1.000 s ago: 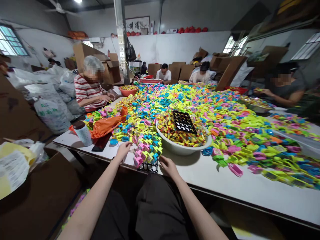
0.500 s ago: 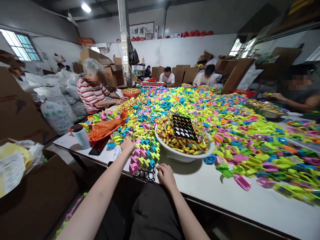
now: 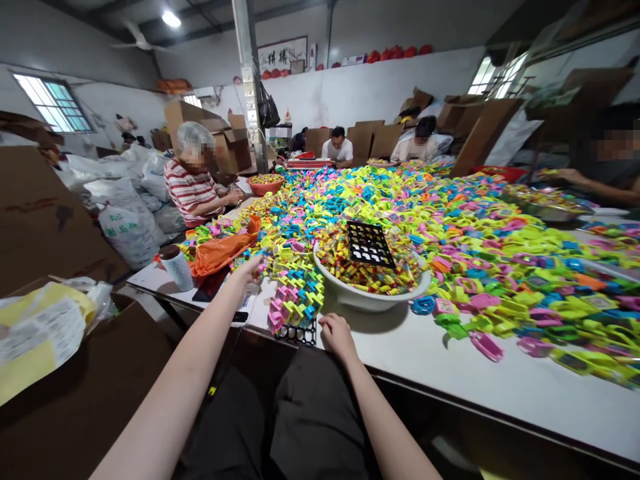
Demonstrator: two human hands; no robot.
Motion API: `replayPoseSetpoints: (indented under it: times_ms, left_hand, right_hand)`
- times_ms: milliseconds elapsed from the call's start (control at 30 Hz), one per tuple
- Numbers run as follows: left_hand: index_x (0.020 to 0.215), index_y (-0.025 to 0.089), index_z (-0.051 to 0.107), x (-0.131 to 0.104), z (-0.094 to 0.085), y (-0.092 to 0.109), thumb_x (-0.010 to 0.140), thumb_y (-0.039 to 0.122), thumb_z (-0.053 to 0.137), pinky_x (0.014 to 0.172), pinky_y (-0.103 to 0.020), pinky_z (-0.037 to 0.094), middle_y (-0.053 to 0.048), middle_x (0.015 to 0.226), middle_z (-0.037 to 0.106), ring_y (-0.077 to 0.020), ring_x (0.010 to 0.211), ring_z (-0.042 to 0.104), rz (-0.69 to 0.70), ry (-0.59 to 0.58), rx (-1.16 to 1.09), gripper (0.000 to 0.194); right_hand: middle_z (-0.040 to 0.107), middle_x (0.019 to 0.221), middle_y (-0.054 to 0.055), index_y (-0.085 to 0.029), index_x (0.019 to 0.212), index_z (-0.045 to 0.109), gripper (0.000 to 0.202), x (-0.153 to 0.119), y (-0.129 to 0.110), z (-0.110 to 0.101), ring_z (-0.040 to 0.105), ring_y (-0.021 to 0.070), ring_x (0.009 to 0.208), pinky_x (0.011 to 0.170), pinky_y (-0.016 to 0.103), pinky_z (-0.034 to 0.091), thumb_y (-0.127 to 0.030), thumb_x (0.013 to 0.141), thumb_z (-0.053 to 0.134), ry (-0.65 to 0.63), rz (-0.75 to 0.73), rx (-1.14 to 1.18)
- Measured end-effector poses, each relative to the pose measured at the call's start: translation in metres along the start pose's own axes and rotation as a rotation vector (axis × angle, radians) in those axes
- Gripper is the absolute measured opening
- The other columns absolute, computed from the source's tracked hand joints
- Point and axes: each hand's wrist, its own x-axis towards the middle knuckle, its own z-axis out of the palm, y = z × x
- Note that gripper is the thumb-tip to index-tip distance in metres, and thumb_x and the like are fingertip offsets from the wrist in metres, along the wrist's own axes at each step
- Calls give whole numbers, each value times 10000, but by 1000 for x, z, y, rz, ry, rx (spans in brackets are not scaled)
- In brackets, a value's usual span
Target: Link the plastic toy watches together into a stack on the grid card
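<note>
My left hand (image 3: 247, 272) reaches over the table's left part to the near edge of a heap of bright plastic pieces (image 3: 345, 193) that look like toy watches. Its fingertips are blurred, and I cannot make out anything in them. By the table's front edge my right hand (image 3: 339, 337) rests with fingers loosely curled and nothing visible in them. Just left of it lies a black grid tray (image 3: 301, 333), its far part covered by rows of pink, yellow and blue pieces (image 3: 299, 293). The bare near cells overhang the table edge.
A white basin (image 3: 367, 300) of small yellow-and-red wrapped pieces carries another black tray (image 3: 370, 244). An orange bag (image 3: 225, 253), a lidded cup (image 3: 177, 268) and a phone (image 3: 241, 317) lie to the left. A person in stripes (image 3: 193, 187) and other people sit around the table.
My left hand has shifted slightly up beside the heap. My right hand remains beside the tray. The whole view has swung a little to the left.
</note>
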Motion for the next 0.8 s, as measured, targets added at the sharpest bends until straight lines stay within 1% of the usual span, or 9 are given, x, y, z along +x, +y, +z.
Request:
replayPoseSetpoints:
  times_ms: [133,233,367,433,500,567,633,700,800]
  left_hand:
    - [741,149,444,-21,-7,7,721,262,482,474,-203,326,12,553,411,-97,472,395,-97,-64,-199,120]
    - [747,147,438,-41,-9,9,716,238,461,452,-193,317,13,558,410,-87,456,376,-88,-97,-336,99]
    - [702,149,387,-78,-12,19,723,231,438,427,-182,298,18,533,375,-76,435,343,-25,-89,-467,99]
    - [702,149,383,-104,-14,26,723,221,428,429,-182,304,19,527,364,-77,440,346,27,-109,-502,87]
    - [726,146,403,-135,-15,31,718,208,432,440,-185,324,13,545,385,-83,464,373,96,-183,-510,69]
    - [761,138,432,-169,-14,28,707,209,458,458,-194,352,-7,597,438,-97,510,420,137,-300,-482,93]
    - [776,134,450,-200,-10,16,704,229,466,482,-224,386,-33,656,483,-120,554,457,72,-430,-419,120]
    - [774,122,469,-224,-3,-1,700,224,462,504,-252,411,-49,656,494,-135,572,474,-35,-526,-355,125]
    - [835,88,521,-246,9,-27,692,211,458,514,-264,427,-83,707,534,-160,617,508,-176,-604,-330,198]
  right_hand:
    - [592,935,31,-199,831,645,273,1,1,2,469,151,896,810,261,332,-197,774,378,11,-6,9]
    - [600,925,37,-185,831,649,288,2,3,4,482,149,883,816,263,339,-200,769,369,22,-22,20]
    - [612,918,47,-164,850,651,306,0,11,6,501,153,869,828,277,355,-214,764,361,60,-36,61]
    - [612,940,62,-146,882,643,326,-2,14,5,499,167,892,844,293,362,-212,758,349,126,-31,104]
    - [601,975,85,-123,948,620,359,-6,10,-1,492,184,928,862,316,367,-200,747,333,264,-5,142]
    - [575,1036,106,-109,1054,567,398,-13,-7,-15,478,198,978,884,343,364,-205,748,331,436,0,140]
    - [521,1140,116,-120,1181,475,443,-25,-37,-36,441,201,1067,935,359,334,-247,772,362,542,-98,68]
    - [422,1270,102,-165,1291,360,528,-37,-74,-62,358,206,1180,992,366,271,-302,784,423,504,-255,-89]
    - [297,1374,42,-271,1300,359,522,-51,-121,-96,228,222,1274,1029,376,186,-300,790,468,299,-461,-340]
